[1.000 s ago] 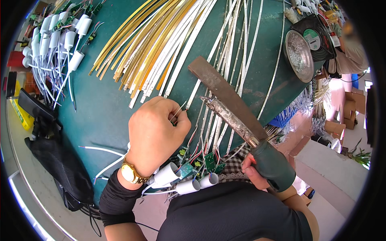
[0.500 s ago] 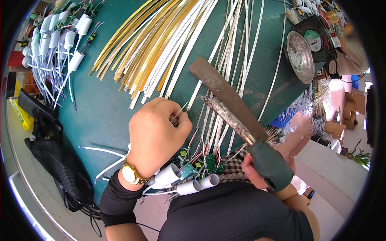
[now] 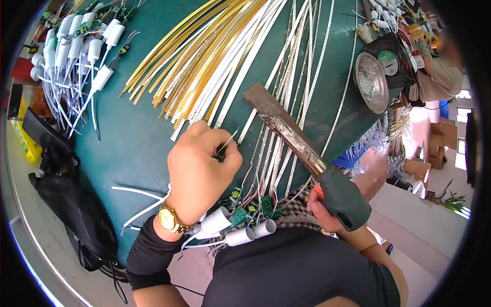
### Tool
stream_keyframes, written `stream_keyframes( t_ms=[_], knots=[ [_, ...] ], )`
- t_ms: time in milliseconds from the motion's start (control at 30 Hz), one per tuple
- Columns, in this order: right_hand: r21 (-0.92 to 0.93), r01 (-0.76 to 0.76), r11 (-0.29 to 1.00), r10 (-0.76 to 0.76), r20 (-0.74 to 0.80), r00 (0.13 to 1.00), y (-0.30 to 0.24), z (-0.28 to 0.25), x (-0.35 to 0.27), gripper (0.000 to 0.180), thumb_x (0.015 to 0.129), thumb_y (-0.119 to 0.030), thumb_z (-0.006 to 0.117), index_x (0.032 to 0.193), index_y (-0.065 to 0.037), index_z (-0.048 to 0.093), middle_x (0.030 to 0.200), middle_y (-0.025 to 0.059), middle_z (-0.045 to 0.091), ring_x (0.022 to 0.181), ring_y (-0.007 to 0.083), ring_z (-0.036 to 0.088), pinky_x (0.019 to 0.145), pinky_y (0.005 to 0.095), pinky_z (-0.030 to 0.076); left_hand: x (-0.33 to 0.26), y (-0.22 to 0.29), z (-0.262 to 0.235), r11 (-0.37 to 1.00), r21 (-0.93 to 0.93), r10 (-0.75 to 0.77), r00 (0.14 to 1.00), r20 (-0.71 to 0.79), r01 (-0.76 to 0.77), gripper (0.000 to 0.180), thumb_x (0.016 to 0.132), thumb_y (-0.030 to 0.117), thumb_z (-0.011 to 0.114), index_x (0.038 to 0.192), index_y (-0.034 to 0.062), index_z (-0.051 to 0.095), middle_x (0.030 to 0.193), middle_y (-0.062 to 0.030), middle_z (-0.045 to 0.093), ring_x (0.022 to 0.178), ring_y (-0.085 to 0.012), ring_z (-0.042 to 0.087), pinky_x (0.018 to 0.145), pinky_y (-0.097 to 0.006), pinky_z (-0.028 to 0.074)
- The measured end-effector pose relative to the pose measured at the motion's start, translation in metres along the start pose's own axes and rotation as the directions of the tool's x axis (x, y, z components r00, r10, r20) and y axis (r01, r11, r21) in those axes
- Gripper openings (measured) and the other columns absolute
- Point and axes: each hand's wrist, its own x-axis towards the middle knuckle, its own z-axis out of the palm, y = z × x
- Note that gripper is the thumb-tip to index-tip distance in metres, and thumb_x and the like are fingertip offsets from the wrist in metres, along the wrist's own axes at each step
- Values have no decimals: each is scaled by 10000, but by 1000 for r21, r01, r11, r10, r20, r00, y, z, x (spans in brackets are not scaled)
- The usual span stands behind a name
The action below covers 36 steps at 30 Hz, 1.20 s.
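My left hand (image 3: 200,171), with a gold watch on the wrist, is closed on thin wires and a small green circuit board (image 3: 221,152) over the green table (image 3: 138,138). My right hand (image 3: 327,210) grips the dark green handle of a soldering iron (image 3: 286,134). The iron's long flat rusty blade reaches up and left across the white strips (image 3: 271,153). Below my left hand lie white cylindrical caps (image 3: 239,235) with small green boards and red wires.
Yellow and white flat strips (image 3: 204,61) fan over the table's top. White capped drivers with cables (image 3: 82,51) lie at the top left. A round metal dish (image 3: 371,82) and a black fan sit on the right. A black bag (image 3: 71,204) hangs at the left edge. Another person sits at the top right.
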Motion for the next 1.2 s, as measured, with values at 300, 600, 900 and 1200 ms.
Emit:
stream_keyframes(
  t_ms=[300,600,900,1200],
  knots=[
    [7,-21,1000,21,-111,994,-18,1,14,77,818,-34,613,891,-28,590,739,71,577,633,177,576,583,294,460,4,-3,-2,999,9,-33,984,174,32,59,675,32,681,708,27,633,636,-54,514,519,-165,470,505,-306,377],
    [-61,30,998,-31,-9,999,-8,-14,-8,307,866,-34,589,1163,-22,514,765,95,579,684,174,590,625,312,492,2,-4,-3,995,-60,-66,986,156,76,37,709,40,664,728,32,634,676,-71,544,587,-218,543,551,-330,429],
    [69,-129,989,129,9,992,-9,-10,-8,367,880,-13,586,1230,-84,501,871,92,583,758,164,595,670,314,502,3,-3,-7,993,-89,-58,981,185,76,29,779,36,628,806,26,630,735,-124,574,690,-327,590,622,-403,455],
    [19,-96,995,96,-19,995,-18,-15,11,175,839,-66,634,998,-34,569,774,54,584,685,131,595,623,280,491,3,1,-5,998,53,-32,968,248,19,24,792,38,579,787,30,601,761,-155,581,723,-372,590,631,-451,455]
  ],
)
